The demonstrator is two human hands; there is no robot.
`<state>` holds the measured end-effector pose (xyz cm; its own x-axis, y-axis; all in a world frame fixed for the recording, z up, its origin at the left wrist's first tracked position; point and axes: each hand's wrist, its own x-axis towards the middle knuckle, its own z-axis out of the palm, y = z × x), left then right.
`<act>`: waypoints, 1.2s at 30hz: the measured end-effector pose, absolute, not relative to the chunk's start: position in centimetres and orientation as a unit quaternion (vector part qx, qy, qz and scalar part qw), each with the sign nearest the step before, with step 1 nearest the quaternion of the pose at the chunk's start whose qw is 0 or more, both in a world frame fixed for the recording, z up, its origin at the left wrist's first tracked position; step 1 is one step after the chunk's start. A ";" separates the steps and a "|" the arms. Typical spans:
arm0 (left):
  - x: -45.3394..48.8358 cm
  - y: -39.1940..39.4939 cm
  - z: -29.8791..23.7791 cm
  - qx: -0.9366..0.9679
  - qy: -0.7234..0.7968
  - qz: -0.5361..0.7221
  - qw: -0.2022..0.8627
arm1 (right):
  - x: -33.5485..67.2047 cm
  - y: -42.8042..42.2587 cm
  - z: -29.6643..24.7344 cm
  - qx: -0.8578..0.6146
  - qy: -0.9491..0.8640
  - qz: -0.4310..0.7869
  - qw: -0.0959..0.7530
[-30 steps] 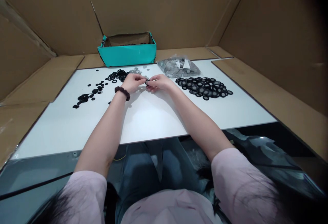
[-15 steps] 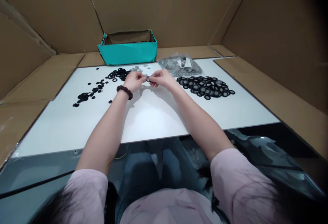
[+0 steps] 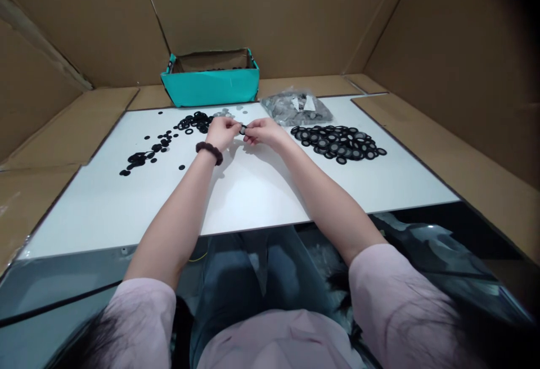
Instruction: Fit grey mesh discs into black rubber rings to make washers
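Between my fingertips is a small black ring with a grey disc in it [image 3: 242, 130], held above the white board. My left hand [image 3: 222, 134] pinches its left side, and my right hand [image 3: 265, 132] pinches its right side. Just beyond my left hand lie loose grey discs [image 3: 223, 113]. Left of that hand is a heap of black rings [image 3: 194, 122]. To the right of my right hand spreads a pile of black rings with grey centres [image 3: 337, 143]. My fingers partly hide the held piece.
A turquoise box [image 3: 213, 89] stands at the back, with dark pieces inside. A clear bag of grey discs [image 3: 297, 108] lies to its right. Small black discs [image 3: 138, 160] are scattered on the left of the white board [image 3: 253, 200]. Cardboard walls [image 3: 270, 14] surround the board.
Both hands have shifted and turned very slightly around the held ring, and it now shows more of its face. The piles, bag and box have stayed put.
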<state>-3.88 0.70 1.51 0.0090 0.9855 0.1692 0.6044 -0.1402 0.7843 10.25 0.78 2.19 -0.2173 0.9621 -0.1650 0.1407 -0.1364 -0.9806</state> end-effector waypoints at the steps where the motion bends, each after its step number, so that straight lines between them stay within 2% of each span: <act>1: -4.2 0.9 1.5 0.654 0.593 0.371 0.286 | 10.3 0.7 2.3 -0.503 -0.539 0.568 0.366; 3: -4.7 1.3 1.4 0.648 0.586 0.375 0.310 | 10.4 0.6 2.5 -0.495 -0.532 0.585 0.360; 7: -5.0 1.4 1.3 0.666 0.591 0.348 0.293 | 10.5 0.4 2.7 -0.494 -0.543 0.596 0.326; 12: -4.8 0.9 1.7 0.703 0.591 0.285 0.277 | 10.6 0.1 2.6 -0.502 -0.581 0.576 0.281; 18: -5.1 0.8 2.1 0.717 0.570 0.276 0.292 | 10.9 0.2 2.3 -0.502 -0.623 0.543 0.254; 27: -4.9 1.0 2.1 0.731 0.582 0.242 0.260 | 11.1 1.0 2.0 -0.497 -0.657 0.482 0.299; 33: -4.6 1.2 1.4 0.692 0.607 0.288 0.265 | 10.5 1.4 1.0 -0.530 -0.650 0.424 0.342; 36: -4.5 1.3 1.2 0.655 0.616 0.325 0.294 | 9.9 1.3 0.7 -0.539 -0.613 0.446 0.369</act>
<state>-4.54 1.25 1.24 0.0299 0.9975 0.0642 0.6155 -0.0690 0.7851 9.93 1.30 0.71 -0.1480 0.9886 -0.0281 0.3312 0.0227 -0.9433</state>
